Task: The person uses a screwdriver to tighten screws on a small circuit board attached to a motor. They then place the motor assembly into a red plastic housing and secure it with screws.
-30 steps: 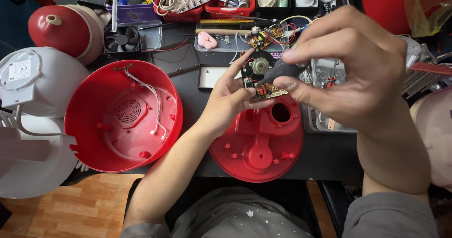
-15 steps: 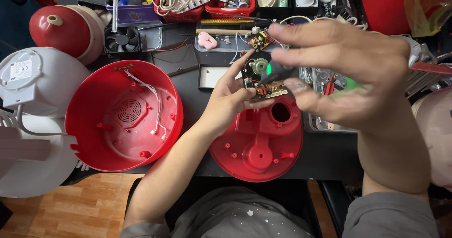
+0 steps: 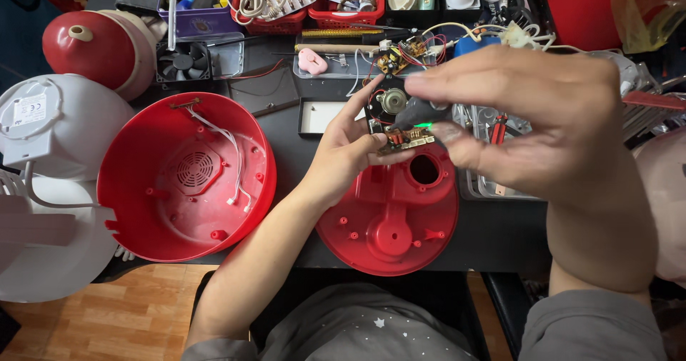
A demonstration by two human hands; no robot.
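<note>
My left hand [image 3: 341, 154] grips a small circuit board [image 3: 397, 121] with a round metal part and coloured wires, held just above a red plastic base plate [image 3: 389, 214] on the dark table. My right hand [image 3: 543, 129] is raised close to the camera and pinches a dark tool with a green light [image 3: 423, 115] whose tip rests against the board. A large red bowl-shaped housing [image 3: 187, 179] with a vent grille and white wires lies open to the left of my left forearm.
White appliance shells [image 3: 50, 129] and a red dome [image 3: 89, 43] crowd the left. A small black fan [image 3: 184, 62], trays of parts and cables line the back. A metal tray [image 3: 493, 186] sits under my right hand. Wooden floor shows below the table edge.
My right hand has lifted and spread wider, shifting slightly right, and a green light now shows on the tool. The left hand and board stay almost still.
</note>
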